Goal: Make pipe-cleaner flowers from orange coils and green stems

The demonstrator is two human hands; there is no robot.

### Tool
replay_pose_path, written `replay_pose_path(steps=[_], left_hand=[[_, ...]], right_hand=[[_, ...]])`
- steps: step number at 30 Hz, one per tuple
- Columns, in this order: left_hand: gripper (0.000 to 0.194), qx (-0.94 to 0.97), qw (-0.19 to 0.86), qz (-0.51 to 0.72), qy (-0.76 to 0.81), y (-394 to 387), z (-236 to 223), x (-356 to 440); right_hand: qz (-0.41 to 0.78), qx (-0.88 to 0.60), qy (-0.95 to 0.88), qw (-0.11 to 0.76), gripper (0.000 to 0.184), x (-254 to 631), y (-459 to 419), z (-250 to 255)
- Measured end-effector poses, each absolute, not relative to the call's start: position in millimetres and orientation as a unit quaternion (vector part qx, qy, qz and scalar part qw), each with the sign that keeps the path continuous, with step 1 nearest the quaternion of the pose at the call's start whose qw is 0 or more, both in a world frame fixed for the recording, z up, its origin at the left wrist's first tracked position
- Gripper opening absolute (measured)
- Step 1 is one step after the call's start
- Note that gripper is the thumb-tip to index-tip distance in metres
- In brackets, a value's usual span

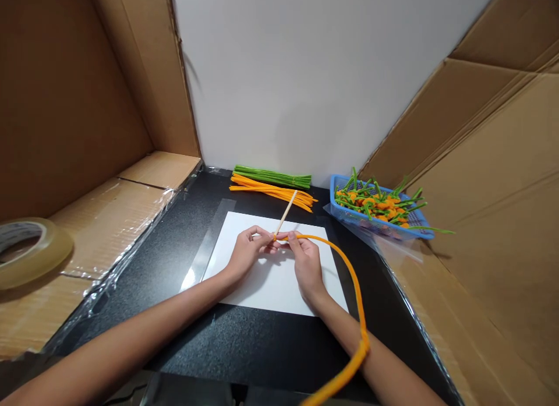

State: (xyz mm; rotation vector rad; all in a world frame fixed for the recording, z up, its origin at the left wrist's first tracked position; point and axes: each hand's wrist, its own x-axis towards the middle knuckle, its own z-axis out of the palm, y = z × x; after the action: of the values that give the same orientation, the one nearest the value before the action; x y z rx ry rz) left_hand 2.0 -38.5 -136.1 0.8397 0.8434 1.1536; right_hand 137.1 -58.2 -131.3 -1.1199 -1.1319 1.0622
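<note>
Over a white sheet, my left hand pinches a thin wooden stick, which tilts up and away to the right. An orange pipe cleaner meets the stick's lower end at my left fingertips; whether it is wound round there is too small to tell. My right hand grips that pipe cleaner between thumb and fingers, close beside the left hand. Its long free part arcs right, passes over my right forearm and runs off the bottom edge.
Bundles of green pipe cleaners and orange pipe cleaners lie behind the sheet. A blue basket at the right holds several orange and green pieces. A roll of clear tape sits on cardboard at the left. Cardboard walls stand on both sides.
</note>
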Motion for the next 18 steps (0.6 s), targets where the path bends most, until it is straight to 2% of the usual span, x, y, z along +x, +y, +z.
replay_pose_path(steps=[4,10,18], left_hand=[[0.024,0.364,0.694,0.504,0.362,-37.6,-134.3,1.4],[0.016,0.336,0.707,0.511,0.356,-40.3,-130.7,1.4],[0.010,0.318,0.773,0.455,0.306,-36.4,-127.0,-5.0]], right_hand=[[0.447,-0.479,-0.499,0.568,0.032,140.9,-57.3,-130.4],[0.472,-0.505,-0.477,0.543,0.023,142.0,-58.9,-128.3],[0.584,-0.433,-0.388,0.566,0.034,144.9,-56.9,-118.4]])
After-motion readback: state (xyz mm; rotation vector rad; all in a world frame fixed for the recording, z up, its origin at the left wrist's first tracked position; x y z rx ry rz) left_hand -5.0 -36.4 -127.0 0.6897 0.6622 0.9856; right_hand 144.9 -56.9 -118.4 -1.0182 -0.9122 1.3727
